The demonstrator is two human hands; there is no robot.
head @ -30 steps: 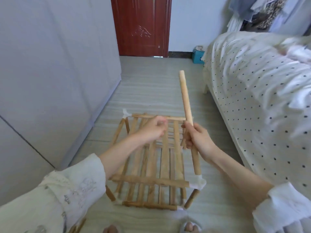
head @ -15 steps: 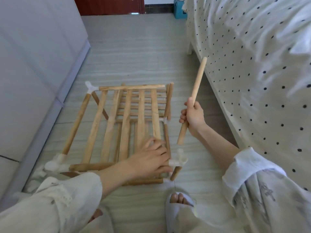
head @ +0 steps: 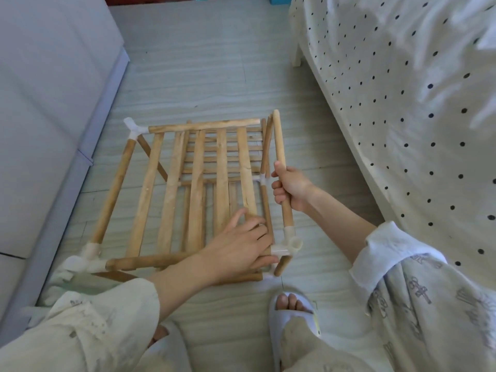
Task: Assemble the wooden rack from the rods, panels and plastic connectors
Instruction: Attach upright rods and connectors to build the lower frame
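Right hand (head: 291, 187) gripping rod (head: 280, 167); left hand (head: 241, 247), fingers flat, pressing panel (head: 196, 183). Risk: rod levering out of corner connector (head: 288, 244).

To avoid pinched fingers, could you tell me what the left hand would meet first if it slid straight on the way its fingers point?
Probably the upright rod that the right hand grips; depth is unclear.

Bare wood, pale plastic and soft cotton on a matt plank floor.
The rack (head: 198, 189) is unvarnished light wood, its slats rough-grained and matt; the rod (head: 280, 167) looks smoother. Corner connectors (head: 291, 244) are translucent white plastic with a slight sheen. The floor (head: 204, 76) shows grey wood-grain; the bed cover (head: 402, 103) is dotted cloth.
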